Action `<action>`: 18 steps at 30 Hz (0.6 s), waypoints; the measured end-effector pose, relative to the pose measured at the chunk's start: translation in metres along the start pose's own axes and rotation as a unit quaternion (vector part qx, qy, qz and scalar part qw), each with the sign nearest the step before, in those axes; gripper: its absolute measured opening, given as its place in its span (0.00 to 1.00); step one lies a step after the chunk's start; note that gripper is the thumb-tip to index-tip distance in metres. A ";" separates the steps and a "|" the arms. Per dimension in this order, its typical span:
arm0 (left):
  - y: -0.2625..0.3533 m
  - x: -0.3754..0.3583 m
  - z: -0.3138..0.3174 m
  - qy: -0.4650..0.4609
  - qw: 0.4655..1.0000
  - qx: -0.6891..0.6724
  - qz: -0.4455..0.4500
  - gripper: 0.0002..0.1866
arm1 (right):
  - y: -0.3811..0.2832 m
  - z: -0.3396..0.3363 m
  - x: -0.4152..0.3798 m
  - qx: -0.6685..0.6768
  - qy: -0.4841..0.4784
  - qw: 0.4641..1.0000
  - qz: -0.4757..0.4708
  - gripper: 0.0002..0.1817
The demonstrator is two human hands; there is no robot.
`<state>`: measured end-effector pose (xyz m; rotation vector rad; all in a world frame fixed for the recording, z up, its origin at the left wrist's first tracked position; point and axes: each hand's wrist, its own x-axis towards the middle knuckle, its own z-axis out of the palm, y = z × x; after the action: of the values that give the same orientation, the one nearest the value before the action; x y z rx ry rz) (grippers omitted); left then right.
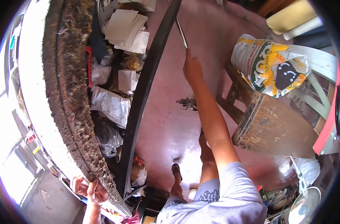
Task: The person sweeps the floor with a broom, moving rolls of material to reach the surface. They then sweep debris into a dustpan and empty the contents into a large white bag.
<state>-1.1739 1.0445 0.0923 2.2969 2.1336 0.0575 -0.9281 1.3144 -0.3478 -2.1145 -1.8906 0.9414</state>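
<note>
Left hand (90,192) at the near end of the counter (71,93) — fingers curled against its ragged brown edge; whether they clamp it or merely rest there cannot be told. The right hand (193,70), at the end of an outstretched arm, is closed around a slender metal rod (182,35), which slants up and away from the fist to the dark rail (143,93); its far end is hidden. Good handling here appears to call for a firm wrap of the fingers, an unlocked elbow, and the left hand as a steadying brace; the rod is best guided low and clear of the rail, lest it knock or catch.

Surroundings, near to far: at lower right, a fan (306,205) with a round cage; then a wooden stool (278,127) beside the reaching arm, apparently the chief limit to a swing on that side. A dark clump of debris (188,103) lies on the reddish floor (158,123), just beside the forearm in this view. Between counter and rail are a silvery bag (110,106) and, farther off, stacked papers (125,30). Beyond the stool — a printed sack (269,65), then pale rolls (291,16).
</note>
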 end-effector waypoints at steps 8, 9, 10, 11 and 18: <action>-0.001 0.001 -0.003 -0.010 1.000 -0.005 0.022 0.17 | 0.042 0.006 -0.036 -0.035 -0.006 0.999 -0.034 0.39; 0.001 0.002 -0.003 -0.007 1.000 -0.008 0.020 0.17 | 0.044 0.011 -0.033 -0.025 0.001 0.999 -0.037 0.38; 0.001 0.003 -0.003 -0.004 1.000 -0.009 0.018 0.17 | 0.043 0.018 -0.032 -0.013 0.006 0.999 -0.040 0.38; 0.001 0.004 -0.001 -0.003 1.000 -0.011 0.016 0.17 | 0.045 0.025 -0.030 -0.002 0.012 0.999 -0.041 0.38; 0.000 0.008 -0.001 -0.014 0.999 -0.020 0.025 0.17 | 0.004 0.009 -0.017 -0.020 0.008 0.999 -0.039 0.38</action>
<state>-1.1732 1.0523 0.0930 2.3141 2.0439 0.0673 -0.9299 1.2947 -0.3514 -2.0460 -1.9845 0.8745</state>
